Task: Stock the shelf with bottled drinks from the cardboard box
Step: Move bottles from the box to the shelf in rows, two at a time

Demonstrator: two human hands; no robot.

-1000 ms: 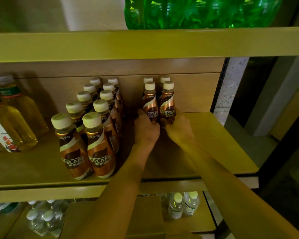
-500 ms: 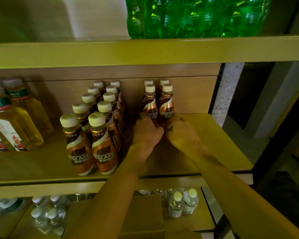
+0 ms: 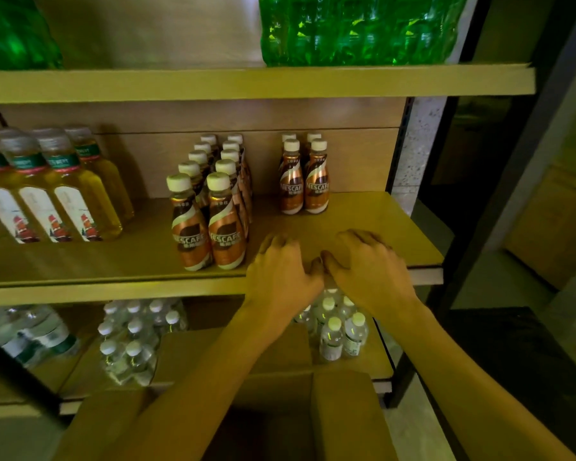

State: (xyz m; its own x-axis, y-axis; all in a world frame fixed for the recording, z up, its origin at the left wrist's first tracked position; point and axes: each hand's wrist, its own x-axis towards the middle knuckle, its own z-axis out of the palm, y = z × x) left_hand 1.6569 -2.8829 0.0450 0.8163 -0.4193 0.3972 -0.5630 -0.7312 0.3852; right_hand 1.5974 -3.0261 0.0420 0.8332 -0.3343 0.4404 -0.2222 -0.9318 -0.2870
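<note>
Both my left hand and right hand empty, fingers loosely curled, over the shelf front edge. Four coffee bottles stand at the back, cardboard box below. Risk: reaching down, my forearm clips the front row and topples it.

Single head-worn view, facing forward and down, close to the shelf front

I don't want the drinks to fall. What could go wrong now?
1. The left hand hovers right beside the front coffee bottles of the long rows; a sideways bump might topple them like dominoes.
2. Those front bottles stand near the shelf edge, so a knocked one could drop toward the cardboard box below.
</note>
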